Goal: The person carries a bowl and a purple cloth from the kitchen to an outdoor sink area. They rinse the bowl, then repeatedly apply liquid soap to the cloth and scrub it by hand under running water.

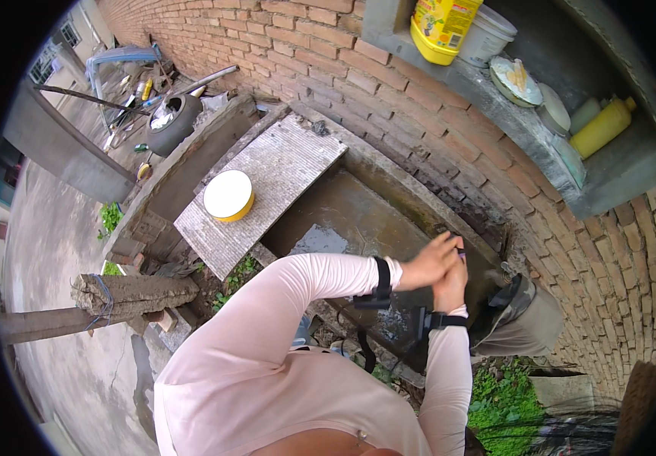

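My left hand lies across my right hand, the two pressed together above a concrete water trough. A small dark and purple thing shows at the fingers, too little of it to name. Whether either hand grips it is hidden. Shallow murky water covers the trough floor beneath them. Just right of my right hand, a grey-green cloth garment with a camouflage part hangs over the trough's end. Black straps circle both of my wrists over pale pink sleeves.
A round yellow tub with a white lid rests on a ridged slab across the trough. In the wall niche stand a yellow jug, a white bucket, a bowl and a yellow bottle. A brick wall runs behind.
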Action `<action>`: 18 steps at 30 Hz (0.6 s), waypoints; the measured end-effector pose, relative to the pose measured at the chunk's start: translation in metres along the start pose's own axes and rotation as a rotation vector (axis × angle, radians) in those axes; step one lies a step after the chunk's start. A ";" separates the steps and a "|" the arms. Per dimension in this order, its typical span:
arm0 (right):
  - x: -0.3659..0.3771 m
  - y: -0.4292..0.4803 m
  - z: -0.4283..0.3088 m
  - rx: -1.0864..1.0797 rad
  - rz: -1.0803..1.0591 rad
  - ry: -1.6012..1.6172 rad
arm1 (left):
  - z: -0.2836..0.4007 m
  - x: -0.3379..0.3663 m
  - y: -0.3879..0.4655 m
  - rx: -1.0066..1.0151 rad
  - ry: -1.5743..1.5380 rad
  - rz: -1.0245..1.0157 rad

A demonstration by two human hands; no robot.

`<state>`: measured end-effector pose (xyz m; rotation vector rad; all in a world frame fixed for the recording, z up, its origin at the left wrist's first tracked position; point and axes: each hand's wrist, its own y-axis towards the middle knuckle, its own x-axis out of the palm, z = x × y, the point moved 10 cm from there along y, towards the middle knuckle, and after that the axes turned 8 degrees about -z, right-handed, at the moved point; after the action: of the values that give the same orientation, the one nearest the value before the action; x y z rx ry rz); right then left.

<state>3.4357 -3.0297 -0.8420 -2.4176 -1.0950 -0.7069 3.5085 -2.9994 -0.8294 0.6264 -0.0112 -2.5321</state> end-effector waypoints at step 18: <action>0.005 0.010 0.028 0.062 -0.025 0.261 | -0.035 -0.025 0.005 -0.101 -0.693 0.265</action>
<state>3.4537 -3.0183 -0.8626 -2.1878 -1.0257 -0.9517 3.5448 -2.9873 -0.8498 -0.2942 -0.1971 -2.3433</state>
